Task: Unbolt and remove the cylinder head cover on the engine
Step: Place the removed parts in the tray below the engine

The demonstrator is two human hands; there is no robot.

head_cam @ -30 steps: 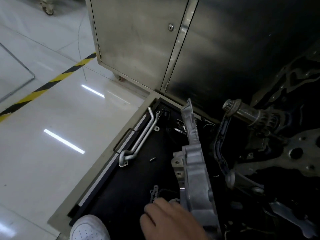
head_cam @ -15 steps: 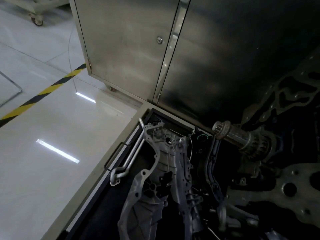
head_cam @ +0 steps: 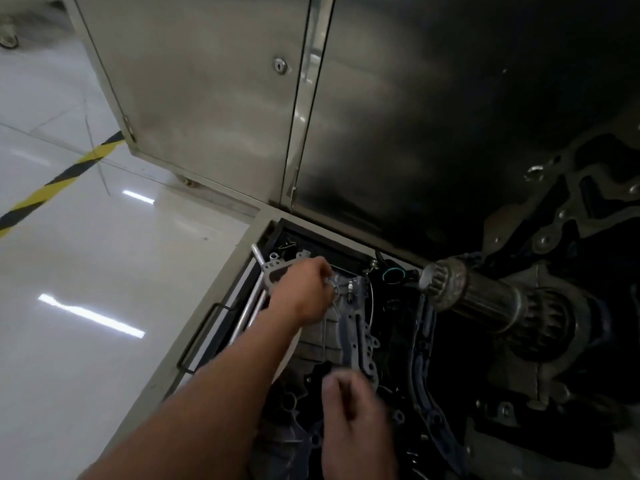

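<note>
Cylinder head cover (head_cam: 323,339) lying flat in the black-lined tray (head_cam: 239,259), left hand (head_cam: 303,289) curling its fingers over the cover's 12 o'clock end, right hand (head_cam: 355,427) hovering blurred at its 6 o'clock end, grip impossible to tell

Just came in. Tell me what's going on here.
A person reaches into a parts tray on the floor beside a steel cabinet. The left hand appears to grip the far end of a cast metal cover lying flat in the tray. The right hand, blurred, hovers over its near part. Bent pipes lie along the tray's left edge, and a splined shaft sits to the right.
</note>
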